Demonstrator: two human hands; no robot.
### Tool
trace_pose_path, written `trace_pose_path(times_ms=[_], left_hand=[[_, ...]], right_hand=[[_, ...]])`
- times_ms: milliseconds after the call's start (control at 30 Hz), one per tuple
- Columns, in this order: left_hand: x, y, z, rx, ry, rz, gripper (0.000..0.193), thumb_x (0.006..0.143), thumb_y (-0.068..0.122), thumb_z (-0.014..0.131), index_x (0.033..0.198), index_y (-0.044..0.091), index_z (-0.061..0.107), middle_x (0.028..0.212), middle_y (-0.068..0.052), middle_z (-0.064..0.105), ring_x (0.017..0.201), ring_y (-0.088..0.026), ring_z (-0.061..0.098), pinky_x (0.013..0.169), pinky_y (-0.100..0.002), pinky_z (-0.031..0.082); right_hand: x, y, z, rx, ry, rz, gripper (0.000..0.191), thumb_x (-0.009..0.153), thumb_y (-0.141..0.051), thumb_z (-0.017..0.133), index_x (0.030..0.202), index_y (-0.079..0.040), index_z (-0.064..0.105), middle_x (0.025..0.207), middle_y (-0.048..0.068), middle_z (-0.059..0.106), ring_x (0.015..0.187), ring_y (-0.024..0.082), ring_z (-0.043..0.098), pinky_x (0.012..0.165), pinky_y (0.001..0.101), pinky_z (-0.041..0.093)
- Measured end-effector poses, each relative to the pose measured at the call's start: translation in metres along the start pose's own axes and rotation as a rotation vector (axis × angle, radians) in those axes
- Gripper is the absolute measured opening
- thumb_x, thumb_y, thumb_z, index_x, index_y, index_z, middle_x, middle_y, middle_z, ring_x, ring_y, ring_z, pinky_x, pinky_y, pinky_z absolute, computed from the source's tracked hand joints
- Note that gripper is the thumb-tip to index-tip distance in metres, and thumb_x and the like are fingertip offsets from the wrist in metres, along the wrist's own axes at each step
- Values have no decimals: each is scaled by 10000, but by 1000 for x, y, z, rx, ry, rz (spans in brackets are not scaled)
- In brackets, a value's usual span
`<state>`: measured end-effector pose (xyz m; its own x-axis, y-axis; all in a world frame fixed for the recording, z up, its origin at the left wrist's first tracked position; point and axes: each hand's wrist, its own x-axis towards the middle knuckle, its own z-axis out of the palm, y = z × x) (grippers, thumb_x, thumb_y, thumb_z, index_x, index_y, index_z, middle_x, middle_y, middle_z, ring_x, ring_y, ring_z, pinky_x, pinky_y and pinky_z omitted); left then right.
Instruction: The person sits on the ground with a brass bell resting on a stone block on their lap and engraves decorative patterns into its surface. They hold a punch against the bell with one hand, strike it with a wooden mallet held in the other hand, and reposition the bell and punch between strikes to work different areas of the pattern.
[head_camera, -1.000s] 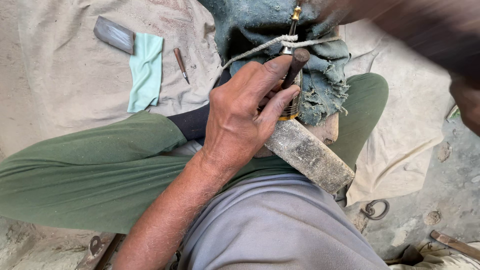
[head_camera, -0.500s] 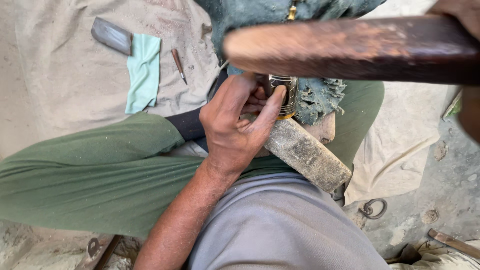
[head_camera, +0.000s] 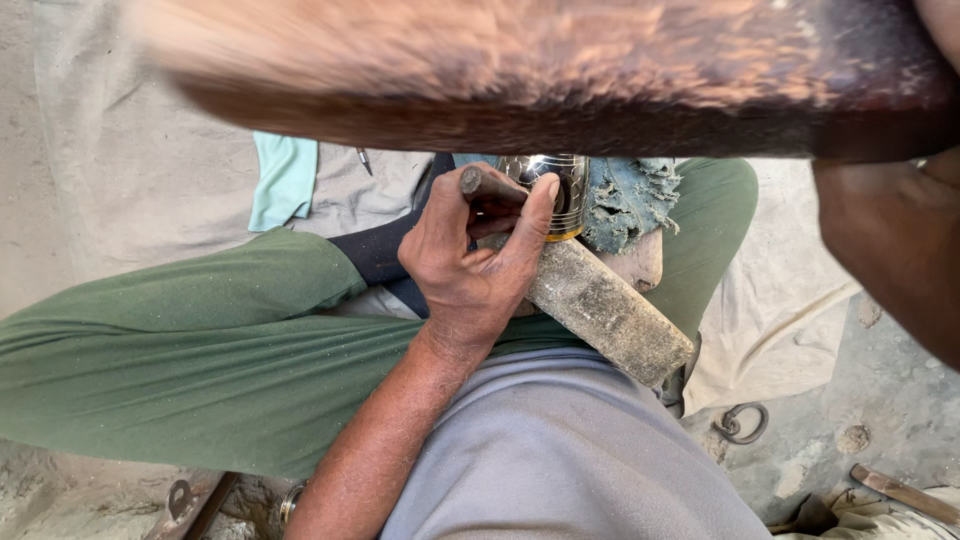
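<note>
From the head camera, the left hand (head_camera: 478, 258) pinches a short dark punch (head_camera: 488, 184) tip-down against a shiny metal cylinder (head_camera: 556, 192), which lies propped on a rough wooden block (head_camera: 610, 312) across the lap, steadied for striking. The right hand (head_camera: 895, 240) is closed around a blurred wooden mallet (head_camera: 520, 75) raised above the work.

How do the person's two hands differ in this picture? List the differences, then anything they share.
The left hand is sharp and central, pinching a short dark punch against a shiny metal band. The right hand sits at the frame's edge, close to the camera, by a blurred wooden handle. Both are bare.
</note>
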<state>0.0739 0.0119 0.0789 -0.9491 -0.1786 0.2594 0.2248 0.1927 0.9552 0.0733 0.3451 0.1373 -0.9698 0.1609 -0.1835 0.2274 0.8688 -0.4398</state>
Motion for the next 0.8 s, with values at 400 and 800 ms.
trace_pose_path(times_ms=[400, 800], left_hand=[[14, 9, -5, 107, -156, 95, 278, 1010, 112, 817, 1224, 25, 662, 986, -55, 681, 812, -107, 745, 712, -230, 649], [49, 18, -8, 175, -470, 192, 309, 953, 118, 824, 1207, 65, 657, 925, -94, 634, 793, -254, 677, 702, -384, 543]], right_hand=[[39, 61, 12, -405, -70, 73, 178, 1113, -173, 675, 1135, -4, 624, 821, 75, 637, 660, 127, 632, 596, 287, 549], [54, 133, 36, -462, -64, 100, 160, 1086, -128, 706, 1108, 1, 613, 810, 67, 622, 663, 106, 636, 589, 272, 548]])
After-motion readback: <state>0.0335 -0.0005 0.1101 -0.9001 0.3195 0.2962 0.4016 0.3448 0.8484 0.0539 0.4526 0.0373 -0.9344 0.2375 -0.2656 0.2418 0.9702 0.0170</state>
